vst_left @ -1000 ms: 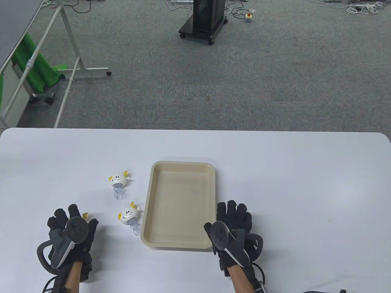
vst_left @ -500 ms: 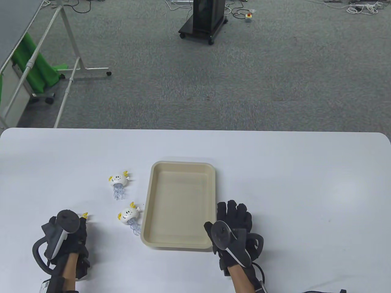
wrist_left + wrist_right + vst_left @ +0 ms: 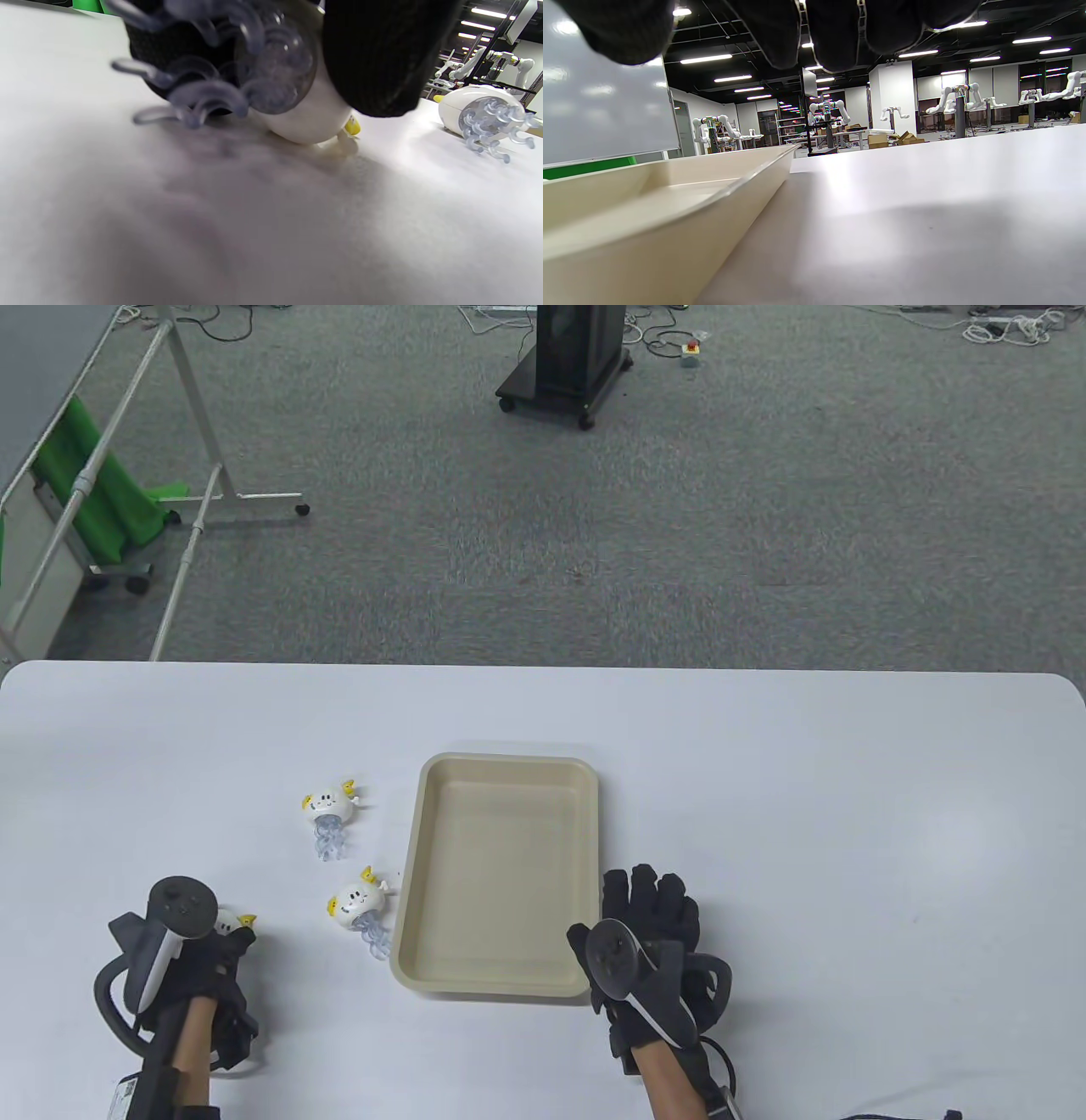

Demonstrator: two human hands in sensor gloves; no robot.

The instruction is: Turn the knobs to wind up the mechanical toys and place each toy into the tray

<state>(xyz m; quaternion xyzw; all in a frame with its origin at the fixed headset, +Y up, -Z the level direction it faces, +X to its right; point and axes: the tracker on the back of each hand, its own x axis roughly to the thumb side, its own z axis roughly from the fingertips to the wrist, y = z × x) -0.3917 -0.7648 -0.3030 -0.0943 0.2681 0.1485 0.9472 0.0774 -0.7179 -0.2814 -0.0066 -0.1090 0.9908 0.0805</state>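
The white table carries a beige tray at its near middle. The right hand lies flat just right of it, fingers straight, holding nothing. Two jellyfish toys lie left of the tray. The left hand grips a third toy; only the left wrist view shows its clear tentacles and fingers curled round its white body.

Table view: high, looking down across desk toward floor. Left wrist view: desk-level, very close to held toy. Right wrist view: desk-level beside tray. Overhead shares tray, toy.
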